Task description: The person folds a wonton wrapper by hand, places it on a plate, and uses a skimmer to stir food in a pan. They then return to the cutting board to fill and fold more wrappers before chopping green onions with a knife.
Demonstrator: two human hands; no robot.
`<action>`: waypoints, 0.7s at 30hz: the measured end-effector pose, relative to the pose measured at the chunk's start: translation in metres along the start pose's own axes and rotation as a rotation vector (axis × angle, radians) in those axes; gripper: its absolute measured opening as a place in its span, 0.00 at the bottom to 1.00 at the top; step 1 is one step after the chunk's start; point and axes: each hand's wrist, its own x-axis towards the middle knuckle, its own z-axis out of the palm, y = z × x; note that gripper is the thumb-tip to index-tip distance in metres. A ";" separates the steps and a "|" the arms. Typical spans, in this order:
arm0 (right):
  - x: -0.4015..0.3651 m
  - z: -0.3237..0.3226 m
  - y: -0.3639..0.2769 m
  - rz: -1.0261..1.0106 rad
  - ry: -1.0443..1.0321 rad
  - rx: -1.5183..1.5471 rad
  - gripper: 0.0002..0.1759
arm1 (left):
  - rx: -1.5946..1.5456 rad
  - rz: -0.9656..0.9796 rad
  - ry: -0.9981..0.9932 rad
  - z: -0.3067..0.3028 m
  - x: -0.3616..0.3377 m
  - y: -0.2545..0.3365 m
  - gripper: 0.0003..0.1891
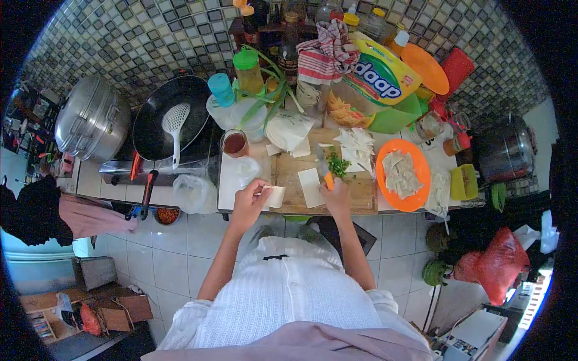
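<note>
My left hand (247,203) pinches the edge of a small pale square wrapper sheet (276,197) over the near left part of the wooden cutting board (290,171). In my right hand (338,198) is a knife (329,180) by its orange handle, its blade pointing away from me. Beside the blade lies a small heap of chopped green herbs (338,163). Another pale square sheet (310,187) rests flat on the board between my hands. Cut white strips (356,144) are piled at the board's far right.
An orange plate (426,180) of folded pale pieces (400,173) stands right of the board. To the left are a glass of brown liquid (235,144), a black wok (150,123) with a slotted turner (176,120), and a metal pot (96,123). Bottles line the tiled wall.
</note>
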 end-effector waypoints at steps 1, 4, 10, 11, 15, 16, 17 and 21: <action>-0.003 -0.003 -0.006 0.009 0.059 -0.051 0.22 | 0.002 -0.022 -0.026 -0.001 0.000 0.002 0.07; -0.007 -0.003 -0.016 0.040 0.081 -0.114 0.22 | 0.013 -0.003 -0.061 0.007 0.002 0.003 0.07; 0.002 0.004 -0.001 0.015 -0.005 0.026 0.20 | 0.018 0.022 -0.081 0.016 0.002 0.012 0.08; 0.003 0.002 -0.004 -0.041 0.000 0.091 0.19 | 0.002 0.005 -0.097 0.016 0.003 0.015 0.08; 0.020 -0.023 -0.027 -0.006 0.085 0.232 0.12 | -0.019 -0.004 -0.120 0.023 0.009 0.008 0.08; 0.026 -0.031 -0.035 0.009 0.137 0.347 0.13 | 0.002 0.020 -0.086 0.028 0.013 0.006 0.08; 0.029 -0.035 -0.038 0.024 0.188 0.461 0.13 | 0.024 0.043 -0.052 0.032 0.016 0.006 0.08; 0.024 -0.042 -0.032 -0.049 0.442 0.349 0.14 | -0.132 0.035 0.008 0.047 0.024 0.006 0.09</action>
